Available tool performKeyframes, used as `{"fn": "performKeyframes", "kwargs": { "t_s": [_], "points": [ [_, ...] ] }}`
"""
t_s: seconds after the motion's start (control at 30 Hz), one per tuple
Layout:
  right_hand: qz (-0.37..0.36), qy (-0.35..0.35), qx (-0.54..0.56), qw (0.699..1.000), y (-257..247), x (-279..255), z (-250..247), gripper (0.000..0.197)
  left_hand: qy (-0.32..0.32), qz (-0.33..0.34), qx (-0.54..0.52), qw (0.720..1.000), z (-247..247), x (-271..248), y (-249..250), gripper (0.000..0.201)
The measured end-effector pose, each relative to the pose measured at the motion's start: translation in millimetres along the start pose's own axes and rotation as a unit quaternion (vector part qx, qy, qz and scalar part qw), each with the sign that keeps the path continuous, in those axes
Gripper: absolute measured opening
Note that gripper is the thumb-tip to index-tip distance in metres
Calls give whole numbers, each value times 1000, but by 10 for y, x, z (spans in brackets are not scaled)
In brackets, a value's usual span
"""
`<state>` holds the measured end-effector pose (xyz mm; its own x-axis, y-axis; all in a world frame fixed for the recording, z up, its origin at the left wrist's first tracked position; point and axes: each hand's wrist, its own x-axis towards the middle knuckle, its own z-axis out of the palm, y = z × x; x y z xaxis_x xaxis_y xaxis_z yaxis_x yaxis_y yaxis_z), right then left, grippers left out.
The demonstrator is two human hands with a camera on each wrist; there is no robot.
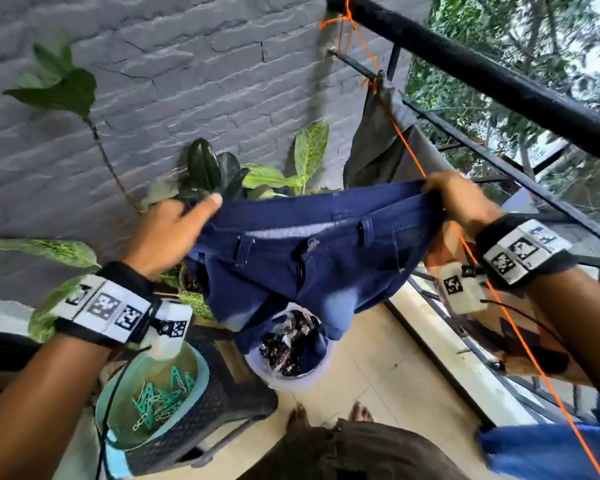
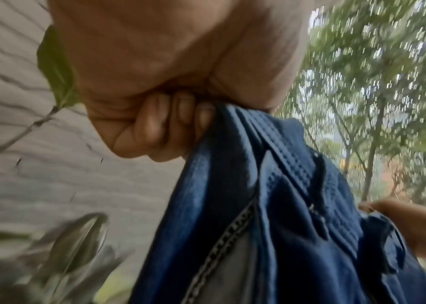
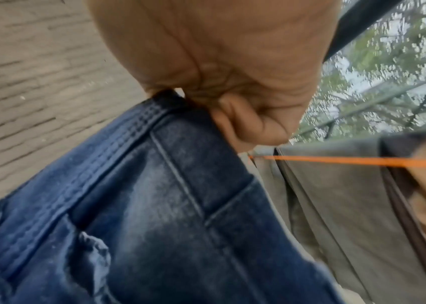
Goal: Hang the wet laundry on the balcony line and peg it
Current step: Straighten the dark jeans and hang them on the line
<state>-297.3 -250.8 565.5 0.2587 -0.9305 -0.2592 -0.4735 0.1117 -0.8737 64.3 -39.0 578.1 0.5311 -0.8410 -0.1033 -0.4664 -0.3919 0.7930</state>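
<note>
A pair of blue jeans (image 1: 291, 258) is stretched by its waistband between both hands, legs hanging down. My left hand (image 1: 174, 226) grips the waistband's left end; the left wrist view shows its fingers (image 2: 170, 121) curled round the denim (image 2: 271, 205). My right hand (image 1: 458, 195) grips the right end, close to the orange line (image 1: 409, 154). In the right wrist view the curled fingers (image 3: 248, 123) hold the jeans (image 3: 154, 205) just left of the orange line (image 3: 349, 161). A grey garment (image 1: 378, 140) hangs on the line beyond the right hand.
A teal tub (image 1: 198, 375) of green pegs (image 1: 160, 400) sits on a dark stool (image 1: 229, 386) at lower left. A bucket (image 1: 316, 372) of laundry stands on the floor. Potted plants (image 1: 222, 174) line the grey brick wall. A black railing (image 1: 499, 84) runs at right.
</note>
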Motion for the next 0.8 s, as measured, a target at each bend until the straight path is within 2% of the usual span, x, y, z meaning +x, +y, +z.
{"fn": "performKeyframes", "kwargs": {
  "t_s": [0.03,0.07,0.17,0.23,0.3,0.37,0.47,0.5,0.57,0.6,0.63,0.7,0.73,0.8],
  "points": [
    [32,-23,26,999,125,-13,80,15,-18,-14,17,1000,96,-58,-117,83],
    [49,-49,17,997,226,-51,172,19,-37,-26,26,999,190,-121,-232,83],
    [63,-123,2,990,495,-194,366,53,-81,-94,25,992,385,-299,-479,64],
    [64,-188,8,980,650,-251,392,71,-93,-136,32,986,419,-350,-618,70],
    [30,-279,-60,958,778,-319,365,61,-94,-160,41,982,392,-374,-728,73],
    [-13,-329,-139,934,896,-348,326,63,-111,-168,28,979,348,-389,-810,78],
    [-69,-335,-161,926,936,-407,403,41,-140,-153,32,978,290,-445,-822,76],
    [-79,-329,-166,926,945,-409,428,40,-149,-145,36,978,276,-445,-869,79],
    [-95,-310,-172,930,941,-433,435,57,-160,-132,40,977,244,-478,-919,86],
    [-102,-293,-166,936,945,-439,435,63,-163,-118,40,979,221,-499,-961,83],
    [-101,-277,-153,943,951,-440,430,63,-166,-101,43,980,202,-522,-989,76],
    [-92,-258,-115,955,919,-474,420,49,-191,-67,38,979,177,-551,-1034,69],
    [-92,-253,-95,958,899,-488,417,45,-212,-51,29,975,177,-562,-1042,73],
    [-98,-242,-72,963,859,-483,388,50,-234,-21,35,971,195,-577,-1047,85]
  ]
}}
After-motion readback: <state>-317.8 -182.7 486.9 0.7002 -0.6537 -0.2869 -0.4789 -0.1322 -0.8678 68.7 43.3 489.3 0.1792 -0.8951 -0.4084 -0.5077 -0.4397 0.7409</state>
